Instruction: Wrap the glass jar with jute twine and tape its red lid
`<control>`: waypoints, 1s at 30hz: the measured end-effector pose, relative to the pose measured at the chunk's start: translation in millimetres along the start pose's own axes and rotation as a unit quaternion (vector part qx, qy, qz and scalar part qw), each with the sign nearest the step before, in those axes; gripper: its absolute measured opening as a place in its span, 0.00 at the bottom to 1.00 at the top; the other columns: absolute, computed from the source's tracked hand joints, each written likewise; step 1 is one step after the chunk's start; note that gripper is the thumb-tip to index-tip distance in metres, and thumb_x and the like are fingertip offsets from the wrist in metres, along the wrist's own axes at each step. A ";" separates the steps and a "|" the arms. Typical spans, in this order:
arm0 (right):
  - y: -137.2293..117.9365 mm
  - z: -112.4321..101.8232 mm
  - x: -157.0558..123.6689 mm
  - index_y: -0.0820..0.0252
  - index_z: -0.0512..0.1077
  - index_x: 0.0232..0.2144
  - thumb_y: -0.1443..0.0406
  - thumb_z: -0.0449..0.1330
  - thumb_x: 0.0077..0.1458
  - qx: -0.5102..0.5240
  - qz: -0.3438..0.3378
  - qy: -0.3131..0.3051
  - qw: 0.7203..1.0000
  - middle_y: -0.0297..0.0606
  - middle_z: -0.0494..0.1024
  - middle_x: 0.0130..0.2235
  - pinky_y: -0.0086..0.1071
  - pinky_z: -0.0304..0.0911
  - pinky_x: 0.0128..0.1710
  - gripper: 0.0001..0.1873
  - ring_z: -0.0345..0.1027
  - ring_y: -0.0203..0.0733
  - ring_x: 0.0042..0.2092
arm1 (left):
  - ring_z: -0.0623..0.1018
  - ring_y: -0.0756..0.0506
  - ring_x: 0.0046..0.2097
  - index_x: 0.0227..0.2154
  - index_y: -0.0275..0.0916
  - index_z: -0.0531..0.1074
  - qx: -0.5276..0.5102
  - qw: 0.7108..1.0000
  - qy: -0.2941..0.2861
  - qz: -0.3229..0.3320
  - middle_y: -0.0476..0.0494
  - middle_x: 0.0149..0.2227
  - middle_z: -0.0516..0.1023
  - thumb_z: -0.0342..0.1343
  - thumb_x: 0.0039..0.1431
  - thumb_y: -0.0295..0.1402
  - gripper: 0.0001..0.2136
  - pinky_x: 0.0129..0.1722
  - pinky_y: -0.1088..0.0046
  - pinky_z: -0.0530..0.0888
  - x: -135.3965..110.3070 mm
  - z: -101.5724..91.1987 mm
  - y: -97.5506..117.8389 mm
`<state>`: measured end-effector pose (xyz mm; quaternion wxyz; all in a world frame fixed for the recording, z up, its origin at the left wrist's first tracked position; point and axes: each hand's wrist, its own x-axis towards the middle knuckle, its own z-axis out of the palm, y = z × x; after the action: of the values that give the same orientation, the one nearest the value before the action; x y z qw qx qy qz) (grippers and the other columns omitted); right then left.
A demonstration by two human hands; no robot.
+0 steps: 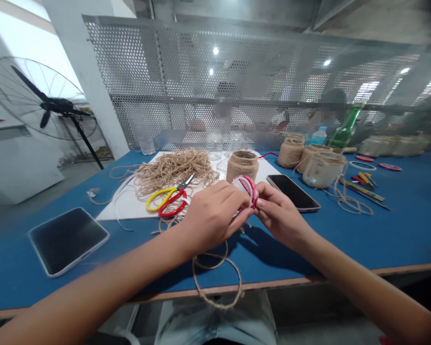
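Observation:
In front of my chest, my left hand [221, 211] is closed around a red-and-white tape roll [247, 186]. The thumb and fingers of my right hand [282, 213] pinch the roll's right edge, and what lies between those fingertips is partly hidden. Just behind the roll stands a twine-wrapped jar [243, 165]. Left of my left hand, scissors [170, 199] with one yellow and one red handle rest on a heap of jute twine [179, 167]. Below my hands a loop of twine [219, 282] hangs over the table's front edge.
Dark-screened devices lie at the left [70, 239] and right [293, 191]. To the right are more wrapped jars [290, 151], a green bottle [346, 127], red rings [390, 167] and small tools [364, 181]. A perforated metal screen [158, 86] borders the blue table [398, 230], with people behind it.

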<state>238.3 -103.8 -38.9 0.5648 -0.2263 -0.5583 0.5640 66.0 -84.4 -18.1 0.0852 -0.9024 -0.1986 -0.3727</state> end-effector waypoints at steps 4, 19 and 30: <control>2.7 -2.7 -0.4 0.59 0.67 0.29 0.67 0.57 0.53 -0.045 -0.035 -0.016 0.998 0.30 0.65 0.28 0.25 0.57 0.34 0.02 0.58 0.31 0.31 | 0.68 0.49 0.34 0.29 0.36 0.68 -0.050 0.998 0.009 -0.029 0.47 0.30 0.73 0.50 0.57 0.32 0.05 0.36 0.72 0.65 0.9 -2.5 1.0; 3.7 -7.2 -5.1 0.58 0.66 0.33 0.65 0.54 0.56 -0.156 -0.064 -0.068 0.983 0.32 0.63 0.31 0.29 0.55 0.36 0.03 0.56 0.34 0.34 | 0.68 0.50 0.33 0.27 0.37 0.68 -0.099 0.990 -0.048 -0.083 0.49 0.28 0.72 0.51 0.53 0.28 0.03 0.35 0.74 0.65 7.1 -6.9 -3.2; 2.8 -6.7 -6.4 0.58 0.65 0.33 0.65 0.53 0.57 -0.148 -0.058 -0.105 0.982 0.33 0.63 0.32 0.30 0.55 0.37 0.03 0.57 0.35 0.35 | 0.68 0.53 0.30 0.27 0.36 0.66 -0.121 0.988 -0.085 -0.036 0.51 0.27 0.71 0.50 0.56 0.30 0.05 0.33 0.77 0.64 9.7 -14.3 -6.7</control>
<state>244.9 -106.3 -45.6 0.4951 -0.2145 -0.7036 0.4624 60.3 -79.8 -1.1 -0.0550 -0.9268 -0.1906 -0.3189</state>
